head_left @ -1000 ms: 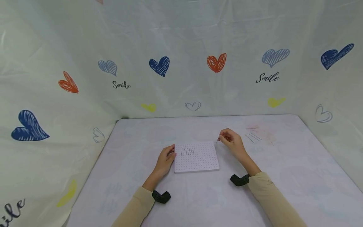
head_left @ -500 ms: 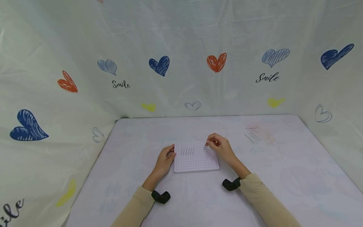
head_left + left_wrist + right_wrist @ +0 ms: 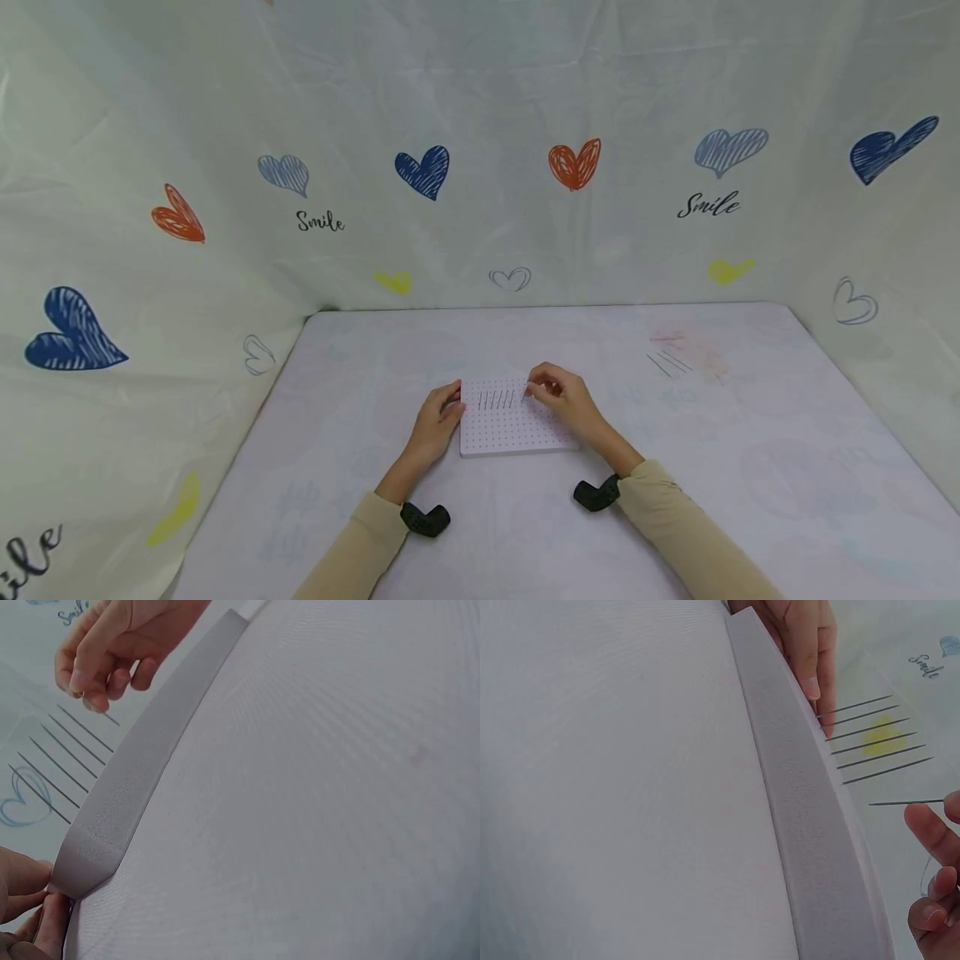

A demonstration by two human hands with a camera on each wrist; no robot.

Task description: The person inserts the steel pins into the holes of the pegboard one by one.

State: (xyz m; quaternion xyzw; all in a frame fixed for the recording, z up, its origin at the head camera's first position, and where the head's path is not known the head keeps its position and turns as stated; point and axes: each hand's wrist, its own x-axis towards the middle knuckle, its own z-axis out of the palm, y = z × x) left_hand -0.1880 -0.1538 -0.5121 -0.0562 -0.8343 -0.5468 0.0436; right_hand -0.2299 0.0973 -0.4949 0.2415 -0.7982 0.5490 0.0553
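A white perforated foam board [image 3: 517, 427] lies flat on the table. Several thin needles [image 3: 497, 400] stand in a row near its far left part. My left hand [image 3: 437, 419] rests with straight fingers [image 3: 808, 652] against the board's left edge. Over the board's far side, my right hand [image 3: 534, 390] pinches one needle [image 3: 904, 802] just right of the row, its tip pointing at the board. The left wrist view shows the board edge [image 3: 150, 761], the needle row [image 3: 60, 757] and the pinching right hand [image 3: 94, 686].
A few loose needles [image 3: 670, 363] lie on the table to the right of the board. The pale tablecloth [image 3: 750, 467] is walled in by a heart-printed sheet [image 3: 480, 167] at the back and both sides. Black wrist mounts [image 3: 426, 518] sit on both forearms.
My right hand has carried the needle leftward from beside the board's right edge to just next to the standing row. The left hand and the board have stayed put.
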